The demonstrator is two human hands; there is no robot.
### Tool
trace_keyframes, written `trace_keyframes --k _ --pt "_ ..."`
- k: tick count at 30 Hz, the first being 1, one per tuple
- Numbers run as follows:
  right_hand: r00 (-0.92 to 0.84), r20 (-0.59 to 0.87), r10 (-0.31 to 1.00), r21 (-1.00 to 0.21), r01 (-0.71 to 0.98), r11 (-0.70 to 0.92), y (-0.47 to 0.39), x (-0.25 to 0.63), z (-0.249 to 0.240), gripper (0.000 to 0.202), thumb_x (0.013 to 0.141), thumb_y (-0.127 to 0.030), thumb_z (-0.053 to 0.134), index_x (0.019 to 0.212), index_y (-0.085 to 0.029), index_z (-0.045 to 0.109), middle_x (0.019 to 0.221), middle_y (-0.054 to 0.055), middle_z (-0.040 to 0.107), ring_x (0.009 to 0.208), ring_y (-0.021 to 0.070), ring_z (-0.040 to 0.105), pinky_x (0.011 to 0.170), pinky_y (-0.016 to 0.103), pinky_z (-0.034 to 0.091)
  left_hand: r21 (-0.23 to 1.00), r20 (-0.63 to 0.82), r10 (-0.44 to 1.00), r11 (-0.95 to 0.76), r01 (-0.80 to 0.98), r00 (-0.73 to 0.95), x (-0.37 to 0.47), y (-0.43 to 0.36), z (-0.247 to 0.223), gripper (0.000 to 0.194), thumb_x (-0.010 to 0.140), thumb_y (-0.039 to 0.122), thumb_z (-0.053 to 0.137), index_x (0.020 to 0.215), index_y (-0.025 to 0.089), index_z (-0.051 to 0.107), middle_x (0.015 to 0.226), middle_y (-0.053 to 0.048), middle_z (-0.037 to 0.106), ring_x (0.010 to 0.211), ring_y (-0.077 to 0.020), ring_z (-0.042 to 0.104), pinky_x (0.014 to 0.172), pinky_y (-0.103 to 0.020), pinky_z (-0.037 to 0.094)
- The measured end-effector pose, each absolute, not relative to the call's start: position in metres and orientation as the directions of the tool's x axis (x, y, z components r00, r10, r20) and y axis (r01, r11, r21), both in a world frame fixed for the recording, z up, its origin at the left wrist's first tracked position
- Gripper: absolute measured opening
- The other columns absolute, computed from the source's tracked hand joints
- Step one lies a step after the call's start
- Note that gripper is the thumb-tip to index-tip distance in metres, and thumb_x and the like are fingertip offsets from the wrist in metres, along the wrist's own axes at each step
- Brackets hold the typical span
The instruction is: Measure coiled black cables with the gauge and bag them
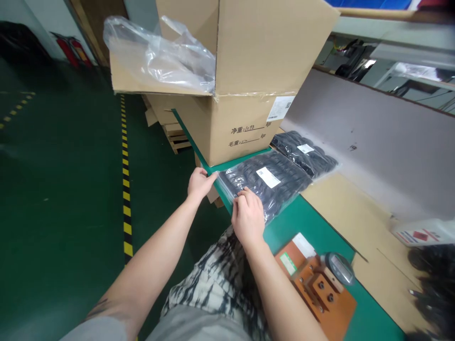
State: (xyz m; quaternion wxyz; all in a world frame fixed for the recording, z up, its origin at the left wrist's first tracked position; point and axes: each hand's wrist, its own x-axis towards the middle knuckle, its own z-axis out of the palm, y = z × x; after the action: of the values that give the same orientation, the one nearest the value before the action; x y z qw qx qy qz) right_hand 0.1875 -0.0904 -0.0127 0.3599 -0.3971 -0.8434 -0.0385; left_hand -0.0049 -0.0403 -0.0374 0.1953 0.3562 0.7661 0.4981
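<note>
A clear plastic bag [284,192] packed with black ring-like coils lies flat on the green bench, a white label on its top. At the bag's far left corner, my left hand [201,183] pinches the edge between thumb and fingers. My right hand [248,213] is closed on the same open-end edge nearer to me, its fingers curled; the fingertips are partly hidden. Just beyond lies a second labelled bag of black coils [320,162], touching or nearly touching the first.
A large cardboard box [245,123] stands open at the bench's far end, with a plastic liner [167,59] over its flap. An orange fixture with a dial gauge [337,267] sits at right. A white jug [424,233] and black items [432,284] lie farther right.
</note>
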Motion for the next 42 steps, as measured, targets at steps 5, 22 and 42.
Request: trace_keyframes --k 5,22,42 --pt "-0.408 0.612 0.677 -0.237 0.722 0.649 -0.102 0.197 -0.010 0.030 0.086 0.000 0.043 0.108 -0.012 0.060 0.116 0.016 0.064 0.125 0.0288 0.052 0.105 0.045 0.042 0.908 0.048 0.750 0.243 0.342 -0.660 -0.005 -0.040 -0.046 0.030 0.083 0.045 0.070 0.086 0.017 0.058 0.065 0.005 0.057 0.056 -0.0125 0.054 0.056 -0.027 0.044" --pt "-0.269 0.542 0.796 -0.285 0.833 0.475 -0.144 0.237 -0.014 0.048 0.080 -0.005 0.042 0.127 -0.011 0.050 0.136 0.020 0.051 0.133 0.0344 0.043 0.106 0.057 0.042 0.898 0.142 0.778 0.159 0.411 -0.612 -0.002 -0.041 -0.053 0.030 0.083 0.048 0.064 0.089 0.020 0.055 0.058 0.007 0.051 0.054 -0.0139 0.055 0.052 -0.024 0.039" --pt "-0.204 0.770 0.604 -0.297 0.724 0.622 -0.108 0.196 0.020 0.010 0.094 -0.017 0.057 0.085 -0.019 0.062 0.097 0.006 0.073 0.093 0.0204 0.065 0.085 0.035 0.042 0.593 0.527 0.761 -0.011 0.805 -0.378 0.009 -0.069 -0.007 0.031 0.092 0.050 0.057 0.083 0.020 0.063 0.080 -0.005 0.064 0.079 -0.0242 0.063 0.086 -0.038 0.042"
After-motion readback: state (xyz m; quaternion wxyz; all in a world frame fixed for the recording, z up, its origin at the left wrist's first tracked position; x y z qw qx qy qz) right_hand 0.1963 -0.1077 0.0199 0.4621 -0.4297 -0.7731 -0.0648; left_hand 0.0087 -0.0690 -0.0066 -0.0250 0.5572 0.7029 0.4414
